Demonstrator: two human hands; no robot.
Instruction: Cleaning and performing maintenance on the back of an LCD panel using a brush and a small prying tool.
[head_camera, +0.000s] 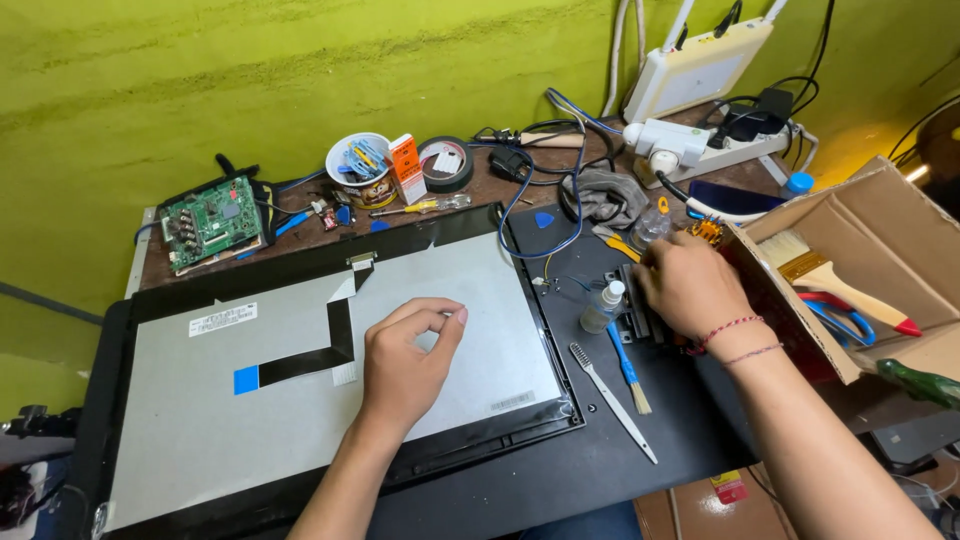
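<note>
A large flat display panel (180, 420) lies face down on the bench, grey-backed with a black frame and a black ribbon cable (335, 350) across it. My left hand (405, 365) rests on the panel's back, thumb and forefinger pinched together, with nothing visible between them. My right hand (690, 285) is to the right of the panel, fingers curled down on a small dark part (637, 318) on the black mat. A small clear bottle (601, 306) stands just left of that hand.
A blue-handled brush (627, 367) and a grey tool (612, 400) lie on the mat. An open cardboard box (850, 270) with a paintbrush sits right. A green circuit board (212, 222), cup, tape roll, cables, power strip and router line the back wall.
</note>
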